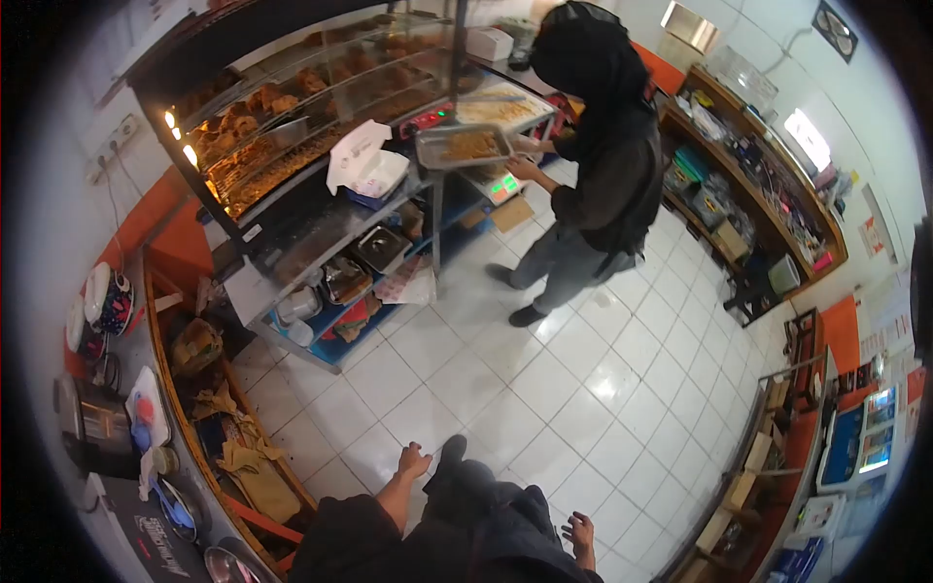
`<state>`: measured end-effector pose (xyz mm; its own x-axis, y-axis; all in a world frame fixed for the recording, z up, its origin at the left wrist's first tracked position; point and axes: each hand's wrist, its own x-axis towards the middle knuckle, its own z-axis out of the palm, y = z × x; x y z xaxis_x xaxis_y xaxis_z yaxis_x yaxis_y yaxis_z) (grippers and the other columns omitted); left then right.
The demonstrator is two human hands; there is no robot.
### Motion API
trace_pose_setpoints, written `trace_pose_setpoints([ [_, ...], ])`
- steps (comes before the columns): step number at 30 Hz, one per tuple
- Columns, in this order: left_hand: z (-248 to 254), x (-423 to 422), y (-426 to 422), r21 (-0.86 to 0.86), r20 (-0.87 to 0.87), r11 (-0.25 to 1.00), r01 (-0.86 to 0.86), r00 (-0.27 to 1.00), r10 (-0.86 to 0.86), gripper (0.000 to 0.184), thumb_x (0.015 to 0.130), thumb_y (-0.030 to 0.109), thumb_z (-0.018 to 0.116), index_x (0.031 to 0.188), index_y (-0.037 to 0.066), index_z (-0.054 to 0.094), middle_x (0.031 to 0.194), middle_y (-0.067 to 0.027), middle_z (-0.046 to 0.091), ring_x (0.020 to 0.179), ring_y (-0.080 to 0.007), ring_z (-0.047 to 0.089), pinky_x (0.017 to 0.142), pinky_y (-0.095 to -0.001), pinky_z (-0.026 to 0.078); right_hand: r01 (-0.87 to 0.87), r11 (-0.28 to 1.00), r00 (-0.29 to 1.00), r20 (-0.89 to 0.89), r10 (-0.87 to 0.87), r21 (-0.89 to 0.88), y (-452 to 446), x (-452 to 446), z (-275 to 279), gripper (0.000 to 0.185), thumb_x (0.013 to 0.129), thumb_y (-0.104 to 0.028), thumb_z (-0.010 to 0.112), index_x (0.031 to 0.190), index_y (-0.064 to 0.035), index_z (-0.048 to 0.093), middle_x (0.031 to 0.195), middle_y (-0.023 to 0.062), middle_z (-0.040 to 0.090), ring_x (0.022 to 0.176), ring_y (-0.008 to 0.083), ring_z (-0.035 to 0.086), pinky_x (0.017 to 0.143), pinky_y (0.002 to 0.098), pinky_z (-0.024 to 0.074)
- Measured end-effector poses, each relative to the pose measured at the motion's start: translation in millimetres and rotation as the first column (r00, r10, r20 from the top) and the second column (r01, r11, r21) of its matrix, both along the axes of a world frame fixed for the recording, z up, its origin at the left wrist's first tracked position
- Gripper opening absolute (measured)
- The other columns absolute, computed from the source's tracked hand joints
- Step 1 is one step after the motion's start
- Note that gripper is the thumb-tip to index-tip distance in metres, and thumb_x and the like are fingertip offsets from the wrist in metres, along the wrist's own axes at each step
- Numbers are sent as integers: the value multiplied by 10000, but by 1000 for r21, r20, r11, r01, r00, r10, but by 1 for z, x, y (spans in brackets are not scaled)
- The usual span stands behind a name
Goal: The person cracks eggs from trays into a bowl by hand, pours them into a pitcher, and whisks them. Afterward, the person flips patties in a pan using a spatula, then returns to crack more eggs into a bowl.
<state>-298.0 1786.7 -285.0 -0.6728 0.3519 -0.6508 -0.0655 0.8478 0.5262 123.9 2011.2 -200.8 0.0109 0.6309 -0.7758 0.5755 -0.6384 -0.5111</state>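
Grip is empty in both hands, as far as can be seen — the left hand [414, 460] has its fingers loosely bent, and the right hand [580, 532] has its fingers a little apart. Neither one touches a thing. Brown paper [260, 481] lies inside a wooden frame [163, 340] to the left of the left hand, near it but apart, and a brown box [744, 486] sits well off to the right of the right hand. If the left arm [396, 497] swings out wide, it might bump the frame or catch the paper. Up ahead, another person [607, 165] holds a metal tray [428, 155] by one end, with food [473, 146] in it. A bump from someone walking by might tip the tray, and the food could slide off. A white box [374, 175] stands with its lid up on the surface [311, 231] close by, so the tray could knock it. The floor [505, 418] is shiny, so a foot might slip if it is wet — I can't tell. The left arm comes forward out of a dark sleeve [350, 530]; the right hand hangs beside the dark clothes, with most of that arm out of sight.
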Motion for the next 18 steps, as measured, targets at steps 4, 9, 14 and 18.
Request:
trace_pose_setpoints([
  [4, -2, 6, 21, -35, -39, 994, 103, 994, -105, 598, 773, 316, 685, 1251, -2, 517, 1218, -269, 564, 1151, -397, 557, 987, -453, 462, 107, 994, 993, -57, -106, 22, -29, 33, 0, 432, 931, -147, 579, 1339, -30, 498, 1117, 150, 624, 889, 307, 696, 686, 395, 565],
  [9, -2, 46, 48, -47, -143, 960, 277, 949, -280, 578, 764, 317, 690, 1215, -14, 546, 1178, -260, 599, 1130, -400, 573, 970, -454, 474, 318, 948, 944, -100, -315, 21, -85, 113, -10, 443, 926, -147, 588, 1345, -36, 496, 1134, 156, 625, 886, 301, 699, 691, 381, 567],
  [14, -41, 132, 76, -53, -211, 847, 528, 824, -526, 623, 744, 362, 784, 1152, -44, 544, 1148, -250, 618, 1100, -405, 588, 939, -462, 481, 573, 815, 818, -122, -562, 83, -182, 224, -47, 423, 904, -153, 634, 1301, -40, 543, 1017, 130, 668, 790, 255, 707, 618, 375, 572],
  [18, -12, 232, 108, -2, -119, 679, 734, 674, -729, 605, 719, 358, 779, 1127, -52, 599, 1162, -285, 622, 1138, -413, 579, 967, -439, 471, 839, 536, 544, -132, -828, 97, -269, 295, -63, 399, 903, -137, 622, 1286, -57, 546, 985, 130, 665, 756, 245, 701, 575, 357, 550],
])
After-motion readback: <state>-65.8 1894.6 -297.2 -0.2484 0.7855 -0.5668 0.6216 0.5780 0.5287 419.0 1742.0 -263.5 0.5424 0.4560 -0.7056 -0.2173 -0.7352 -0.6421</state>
